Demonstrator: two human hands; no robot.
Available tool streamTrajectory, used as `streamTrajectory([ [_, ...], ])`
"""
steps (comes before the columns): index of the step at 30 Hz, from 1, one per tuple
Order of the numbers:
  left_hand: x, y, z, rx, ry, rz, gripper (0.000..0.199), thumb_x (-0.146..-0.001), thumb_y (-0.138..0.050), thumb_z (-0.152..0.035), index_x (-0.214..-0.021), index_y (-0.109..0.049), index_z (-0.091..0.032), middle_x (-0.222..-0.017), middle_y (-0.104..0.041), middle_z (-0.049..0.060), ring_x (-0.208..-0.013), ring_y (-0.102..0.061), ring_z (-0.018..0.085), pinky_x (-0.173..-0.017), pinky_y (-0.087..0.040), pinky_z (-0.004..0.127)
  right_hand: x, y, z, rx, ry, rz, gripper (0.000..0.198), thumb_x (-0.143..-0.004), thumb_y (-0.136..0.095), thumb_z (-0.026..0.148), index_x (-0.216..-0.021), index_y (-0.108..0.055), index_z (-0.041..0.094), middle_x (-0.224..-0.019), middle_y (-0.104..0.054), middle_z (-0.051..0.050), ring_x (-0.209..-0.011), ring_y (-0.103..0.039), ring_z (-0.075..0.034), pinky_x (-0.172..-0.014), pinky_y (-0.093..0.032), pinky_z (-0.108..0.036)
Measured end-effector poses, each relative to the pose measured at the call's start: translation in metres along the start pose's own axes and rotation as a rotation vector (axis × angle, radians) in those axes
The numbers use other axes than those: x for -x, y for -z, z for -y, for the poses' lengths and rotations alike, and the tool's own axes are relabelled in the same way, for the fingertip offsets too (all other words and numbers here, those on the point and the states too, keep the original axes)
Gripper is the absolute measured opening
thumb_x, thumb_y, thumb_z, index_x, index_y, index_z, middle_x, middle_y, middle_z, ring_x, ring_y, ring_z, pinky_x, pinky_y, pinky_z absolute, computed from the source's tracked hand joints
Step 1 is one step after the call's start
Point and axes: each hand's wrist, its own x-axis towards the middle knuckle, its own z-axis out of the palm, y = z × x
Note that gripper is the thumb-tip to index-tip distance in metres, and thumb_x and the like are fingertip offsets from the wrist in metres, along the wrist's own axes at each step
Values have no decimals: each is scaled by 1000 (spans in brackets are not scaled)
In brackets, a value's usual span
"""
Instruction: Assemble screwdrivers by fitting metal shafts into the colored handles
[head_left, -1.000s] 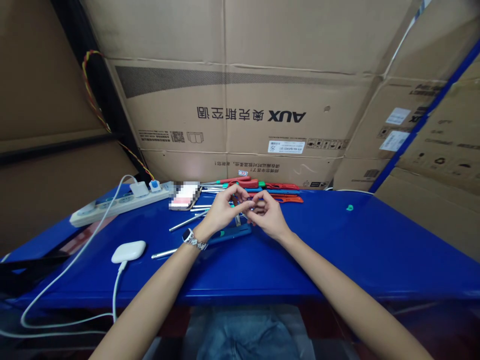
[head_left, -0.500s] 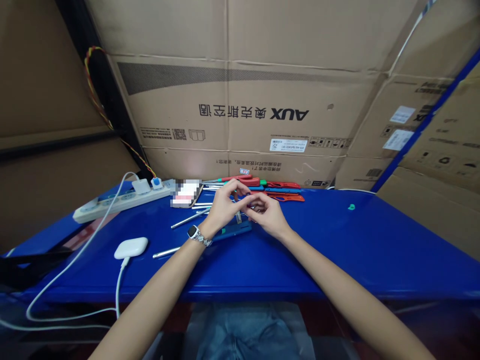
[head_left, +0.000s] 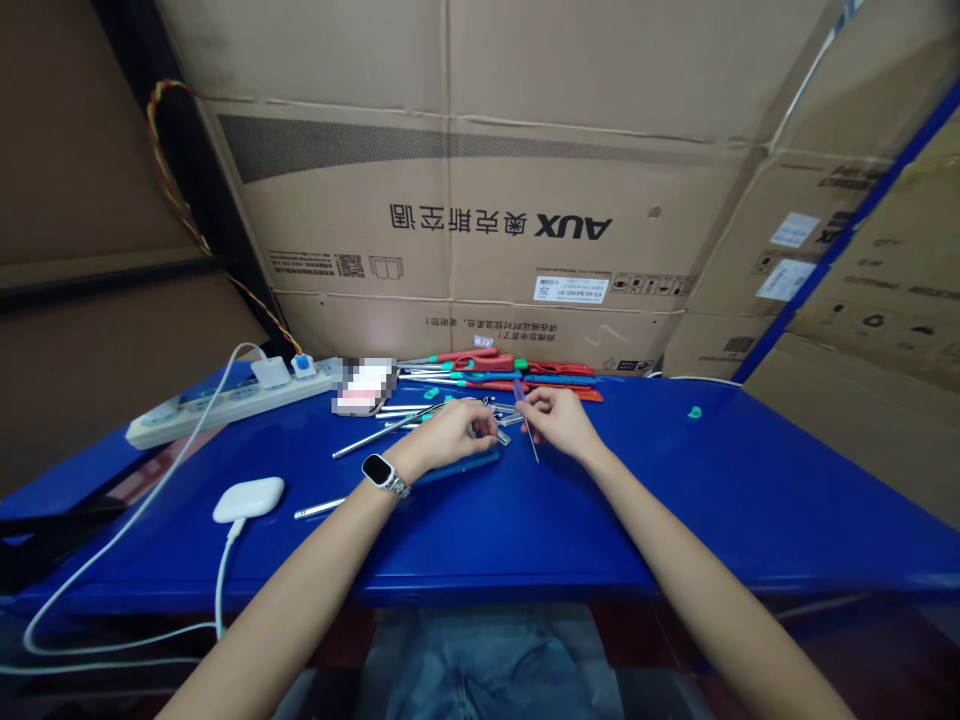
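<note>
My right hand (head_left: 559, 420) is closed on a small screwdriver (head_left: 519, 391) with a purple handle, its thin metal shaft slanting down toward the table. To its left, my left hand (head_left: 463, 428), with a watch at the wrist, is low over the table with its fingers curled in; what they hold, if anything, is hidden. Small clear plastic pieces (head_left: 508, 420) lie between the hands. Under my left hand, a blue long-necked lighter (head_left: 469, 466) is partly covered. Behind both hands, several red and blue stick lighters (head_left: 487, 363) lie in a pile.
Loose metal lighter tubes (head_left: 367, 438) lie left of centre. A phone (head_left: 366, 386), a white power strip (head_left: 225, 405) and a white earbud case (head_left: 249, 499) with a cable are on the left. A small green piece (head_left: 695, 412) lies at right. Cardboard (head_left: 495, 180) walls the back.
My hands, together before, have come apart. The left has lowered toward the table, and the purple screwdriver now shows in my right hand. The view has shifted slightly.
</note>
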Motion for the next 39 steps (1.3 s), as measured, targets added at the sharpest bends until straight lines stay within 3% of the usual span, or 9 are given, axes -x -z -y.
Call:
streamTrajectory([
  [3, -2, -11, 4, -75, 29, 48, 8, -80, -64, -22, -83, -71, -19, -83, -70, 4, -78, -62, 18, -72, -45, 27, -2, 2, -7, 435, -111, 60, 17, -81, -61, 33, -74, -64, 18, -64, -69, -4, -55, -62, -15, -54, -42, -24],
  [5, -3, -15, 5, -100, 60, 51, 8, -79, -64, -21, -83, -71, -19, -81, -69, 4, -74, -61, 17, -67, -45, 26, -2, 1, -10, 579, -138, 57, 16, -78, -62, 33, -72, -65, 19, -70, -70, -6, -66, -65, -18, -58, -41, -25],
  [9, -3, -16, 8, -99, 81, 69, 9, -81, -60, -20, -79, -69, -18, -79, -67, 3, -68, -59, 16, -63, -43, 26, -1, 1, -11, 650, -186, 75, 17, -75, -64, 34, -66, -63, 20, -78, -71, -9, -76, -67, -23, -62, -40, -28],
  [15, 0, -17, 8, -180, 51, 74, 11, -90, -53, -21, -84, -62, -18, -85, -64, 4, -74, -58, 17, -68, -42, 27, 4, 1, -7, 718, -256, 124, 19, -75, -64, 38, -67, -60, 21, -81, -71, -10, -80, -68, -28, -61, -39, -31],
  [22, 3, -20, -5, -413, 18, 91, 13, -95, -45, -17, -86, -55, -18, -92, -60, 6, -76, -57, 18, -70, -42, 30, 10, -3, 6, 745, -84, 95, 20, -81, -60, 45, -78, -64, 26, -84, -72, -4, -83, -66, -25, -67, -38, -31],
  [28, 3, -14, -11, -383, -8, -2, 14, -97, -41, -18, -88, -53, -19, -93, -58, 6, -78, -57, 19, -72, -43, 32, 13, -3, 8, 571, 15, 132, 19, -79, -64, 36, -94, -70, 26, -83, -72, 0, -76, -63, -18, -66, -38, -28],
  [33, 2, -4, -6, -207, -24, -116, 15, -99, -39, -25, -92, -51, -20, -95, -56, 5, -80, -55, 18, -74, -44, 32, 6, -3, -1, 134, 191, 319, 34, -83, -63, 40, -107, -70, 18, -100, -72, -5, -76, -60, -15, -71, -45, -29],
  [36, -1, -2, -1, -122, -38, -185, 17, -99, -40, -29, -91, -51, -19, -94, -57, 5, -84, -55, 19, -77, -44, 31, 3, -7, -3, -128, 152, 342, 36, -82, -65, 43, -104, -68, 14, -89, -71, -5, -69, -60, -14, -65, -47, -27],
  [39, -4, -1, 0, -57, -13, -244, 18, -99, -43, -31, -90, -53, -19, -90, -58, 5, -82, -55, 18, -77, -44, 31, 2, -13, -4, -355, 26, 307, 39, -79, -70, 44, -105, -63, 16, -79, -70, -3, -62, -62, -13, -47, -40, -20],
])
